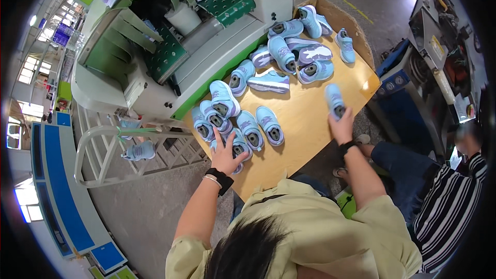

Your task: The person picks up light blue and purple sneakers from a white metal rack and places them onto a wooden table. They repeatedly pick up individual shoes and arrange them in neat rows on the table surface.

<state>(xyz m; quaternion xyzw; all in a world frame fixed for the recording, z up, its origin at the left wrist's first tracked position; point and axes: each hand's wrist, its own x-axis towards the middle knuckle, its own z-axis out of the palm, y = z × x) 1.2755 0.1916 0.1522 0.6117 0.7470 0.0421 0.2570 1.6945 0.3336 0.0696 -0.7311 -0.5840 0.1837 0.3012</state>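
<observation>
My right hand (342, 128) grips a light blue sneaker (334, 96) by its heel end, at the table's right side; the sneaker is slightly blurred. My left hand (226, 156) lies with fingers spread over the nearest sneaker (239, 143) of a group at the table's left, touching it. Beside that hand stand several more light blue sneakers, among them one (250, 130) and another (269, 125) with their heels toward me. Farther back, a loose heap of matching sneakers (281, 54) lies at different angles, some tipped on their sides.
The wooden table (299, 139) adjoins a white and green conveyor machine (206, 46) with hanging strips. A metal rack (103, 150) with sneakers stands left. On the right are a person in a striped shirt (449, 201) and dark equipment (413, 72). A cardboard edge (356, 28) borders the heap.
</observation>
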